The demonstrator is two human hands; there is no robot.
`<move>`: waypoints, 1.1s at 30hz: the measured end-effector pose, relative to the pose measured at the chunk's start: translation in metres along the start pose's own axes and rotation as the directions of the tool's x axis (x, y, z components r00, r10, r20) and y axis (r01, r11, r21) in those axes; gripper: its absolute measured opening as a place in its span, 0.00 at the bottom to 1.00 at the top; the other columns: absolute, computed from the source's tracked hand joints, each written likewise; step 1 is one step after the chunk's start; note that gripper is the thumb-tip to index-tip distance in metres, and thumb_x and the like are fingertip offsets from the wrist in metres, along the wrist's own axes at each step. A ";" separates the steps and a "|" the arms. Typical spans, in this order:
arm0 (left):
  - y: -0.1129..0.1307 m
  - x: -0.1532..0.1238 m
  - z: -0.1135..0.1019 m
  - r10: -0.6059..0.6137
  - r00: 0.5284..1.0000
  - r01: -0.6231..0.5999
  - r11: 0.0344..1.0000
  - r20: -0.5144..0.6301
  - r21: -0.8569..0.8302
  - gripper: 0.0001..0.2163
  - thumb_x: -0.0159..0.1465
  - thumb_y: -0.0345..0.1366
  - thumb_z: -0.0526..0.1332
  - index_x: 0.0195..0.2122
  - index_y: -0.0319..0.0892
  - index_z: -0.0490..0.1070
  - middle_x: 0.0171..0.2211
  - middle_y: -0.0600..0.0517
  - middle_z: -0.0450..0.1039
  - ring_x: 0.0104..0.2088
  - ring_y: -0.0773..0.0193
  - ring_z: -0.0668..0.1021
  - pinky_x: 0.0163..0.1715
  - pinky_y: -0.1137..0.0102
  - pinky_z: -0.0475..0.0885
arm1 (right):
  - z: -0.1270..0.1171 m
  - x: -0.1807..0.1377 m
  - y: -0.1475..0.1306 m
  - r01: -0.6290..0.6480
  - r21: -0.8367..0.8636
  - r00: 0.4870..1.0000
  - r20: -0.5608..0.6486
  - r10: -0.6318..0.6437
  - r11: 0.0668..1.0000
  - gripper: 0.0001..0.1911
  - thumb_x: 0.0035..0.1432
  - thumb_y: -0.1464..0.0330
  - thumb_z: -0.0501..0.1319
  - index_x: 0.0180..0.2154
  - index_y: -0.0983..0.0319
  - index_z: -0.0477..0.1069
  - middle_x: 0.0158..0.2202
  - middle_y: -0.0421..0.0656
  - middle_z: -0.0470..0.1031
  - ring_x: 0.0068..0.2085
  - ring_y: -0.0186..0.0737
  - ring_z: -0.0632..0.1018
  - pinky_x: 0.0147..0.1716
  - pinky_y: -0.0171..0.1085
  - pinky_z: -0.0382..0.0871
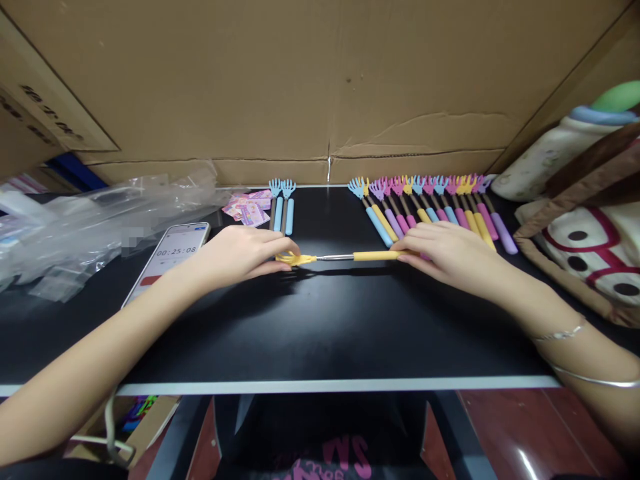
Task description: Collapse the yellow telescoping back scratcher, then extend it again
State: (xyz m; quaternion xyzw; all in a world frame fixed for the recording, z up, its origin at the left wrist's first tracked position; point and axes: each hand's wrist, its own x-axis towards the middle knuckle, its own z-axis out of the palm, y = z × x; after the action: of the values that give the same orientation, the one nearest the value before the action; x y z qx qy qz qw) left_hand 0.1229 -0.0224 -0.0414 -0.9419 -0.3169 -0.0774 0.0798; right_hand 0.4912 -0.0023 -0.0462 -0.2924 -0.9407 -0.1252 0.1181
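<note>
One yellow back scratcher (375, 255): held level near the middle of the desk (300, 333), apparently just above the surface; claw to the left, handle to the right, with a short stretch of metal shaft bare between.
Left hand (250, 252): narrow, pinching the claw end between thumb and fingers, hiding part of the tines.
Right hand (445, 253): palm down, closed on the right end of the yellow handle; exact finger wrap impossible to tell from above.
Good handling: keep claw, shaft and handle in one straight line, without twist or bend. Better gripped at the neck of the claw than by the thin tines, probably the easiest part to bend. Direction of any push or pull: cannot tell.
Row of coloured scratchers (451, 215): just beyond the right hand and partly hidden by it; worth lifting the wrist to avoid nudging the handles askew.
Two blue scratchers (289, 217): side by side just beyond the left hand, claws toward the back.
Printed cards (253, 210): loosely piled to the left of the blue pair.
Phone (175, 250): face up beside the left forearm, timer showing 00:25:08; best not brushed.
Clear plastic bags (145, 207): heaped at far left.
Fabric bag (590, 260) and white bottle (545, 153): at far right, beyond the row.
Cardboard (320, 87): upright along the back edge.
</note>
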 end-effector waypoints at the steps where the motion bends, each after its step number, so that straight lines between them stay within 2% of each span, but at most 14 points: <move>1: 0.000 0.000 0.000 -0.008 1.000 0.007 1.000 0.004 0.005 0.20 0.72 0.49 0.45 0.46 0.43 0.70 0.39 0.51 0.78 0.33 0.64 0.78 0.31 0.72 0.63 | 0.000 0.000 0.000 -0.001 0.003 1.000 0.003 0.001 1.000 0.16 0.69 0.62 0.49 0.38 0.61 0.73 0.34 0.44 0.76 0.35 0.39 0.74 0.36 0.38 0.62; 9: -0.002 -0.002 0.005 -0.009 0.999 0.014 0.996 -0.052 0.093 0.18 0.69 0.53 0.51 0.46 0.44 0.69 0.40 0.51 0.75 0.35 0.64 0.77 0.28 0.72 0.61 | -0.002 0.000 -0.001 -0.049 0.101 0.998 0.034 0.046 0.994 0.12 0.67 0.61 0.53 0.38 0.59 0.71 0.35 0.42 0.76 0.35 0.38 0.75 0.35 0.37 0.62; 18: -0.001 -0.003 0.004 0.010 0.997 0.001 0.990 -0.079 0.138 0.14 0.69 0.48 0.55 0.48 0.45 0.67 0.42 0.52 0.74 0.36 0.64 0.76 0.27 0.72 0.61 | -0.002 -0.001 -0.002 -0.051 0.133 0.999 0.023 0.048 0.990 0.11 0.66 0.59 0.55 0.38 0.60 0.69 0.33 0.41 0.74 0.32 0.37 0.73 0.32 0.36 0.61; 24: -0.004 -0.002 0.008 -0.001 0.999 0.004 0.998 -0.037 0.064 0.15 0.70 0.49 0.52 0.48 0.45 0.68 0.42 0.52 0.75 0.37 0.64 0.77 0.30 0.72 0.64 | 0.000 -0.001 -0.001 -0.039 0.110 0.999 0.038 0.035 0.993 0.14 0.68 0.60 0.52 0.38 0.59 0.71 0.33 0.43 0.74 0.34 0.39 0.73 0.34 0.37 0.62; 33: -0.004 -0.001 0.008 -0.011 1.000 0.011 0.999 0.026 -0.035 0.19 0.71 0.50 0.48 0.48 0.46 0.72 0.39 0.50 0.76 0.38 0.63 0.76 0.36 0.73 0.68 | 0.001 0.000 -0.003 -0.060 0.161 0.991 0.125 0.040 0.985 0.16 0.68 0.61 0.50 0.39 0.59 0.73 0.36 0.45 0.76 0.36 0.40 0.74 0.37 0.38 0.66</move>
State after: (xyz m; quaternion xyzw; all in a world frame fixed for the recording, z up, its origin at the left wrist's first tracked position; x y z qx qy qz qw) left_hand 0.1207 -0.0178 -0.0491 -0.9424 -0.3217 -0.0710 0.0587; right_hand 0.4897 -0.0043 -0.0472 -0.3124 -0.9455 -0.0260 0.0875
